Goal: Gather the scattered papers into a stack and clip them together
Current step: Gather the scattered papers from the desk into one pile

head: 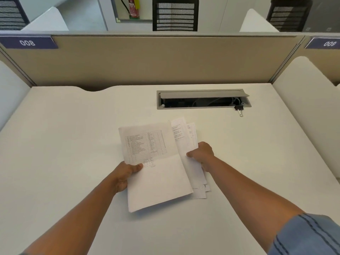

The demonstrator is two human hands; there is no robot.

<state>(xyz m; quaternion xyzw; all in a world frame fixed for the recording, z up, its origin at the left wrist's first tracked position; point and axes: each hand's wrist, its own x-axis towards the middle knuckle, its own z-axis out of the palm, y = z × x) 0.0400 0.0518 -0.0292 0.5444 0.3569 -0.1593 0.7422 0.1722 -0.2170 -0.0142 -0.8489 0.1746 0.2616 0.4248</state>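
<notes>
A white sheet with a printed table [156,170] is at the middle of the desk, tilted slightly left. My left hand [125,173] grips its left edge, thumb on top. Under its right side lie a few more printed sheets [185,137], fanned out unevenly. My right hand [202,155] grips their right edge with curled fingers. A black binder clip [239,109] lies alone on the desk at the back right, beside the cable slot, well away from both hands.
The white desk [73,144] has an open grey cable tray [202,100] set into its back. A beige partition [165,59] closes the far side, and white dividers [309,100] stand left and right. Chairs and a fire extinguisher are beyond.
</notes>
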